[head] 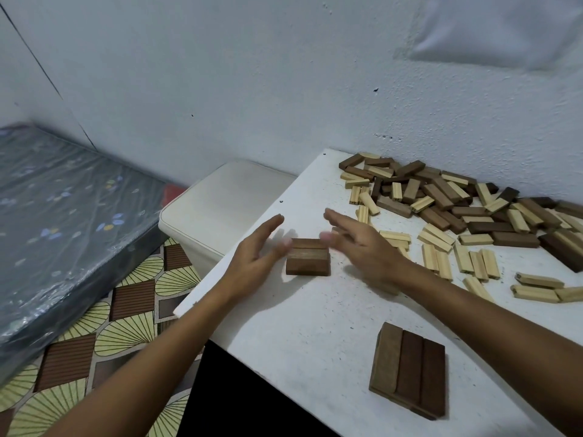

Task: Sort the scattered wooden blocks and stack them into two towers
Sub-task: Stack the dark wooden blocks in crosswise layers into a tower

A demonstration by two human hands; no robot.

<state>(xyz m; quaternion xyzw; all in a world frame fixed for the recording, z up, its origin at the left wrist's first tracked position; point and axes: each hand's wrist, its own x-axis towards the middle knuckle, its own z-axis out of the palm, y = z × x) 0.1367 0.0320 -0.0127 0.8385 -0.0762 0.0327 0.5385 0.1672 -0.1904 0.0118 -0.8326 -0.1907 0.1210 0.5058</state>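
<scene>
Three dark brown blocks (pixel 308 259) lie side by side as a flat layer near the table's left edge. My left hand (pixel 257 250) is just left of this layer and my right hand (pixel 359 244) just right of it, both with straight fingers and holding nothing. A second flat layer of three dark blocks (pixel 408 369) lies nearer to me. A big scattered pile of dark and pale wooden blocks (pixel 448 197) covers the far right of the table, with loose pale blocks (pixel 460 260) spread in front of it.
The white table (pixel 315 326) stands against a pale wall. A cream plastic bin (pixel 220 203) sits just beyond the table's left edge. A plastic-wrapped mattress (pixel 63 222) lies on the patterned floor (pixel 120 326) at the left.
</scene>
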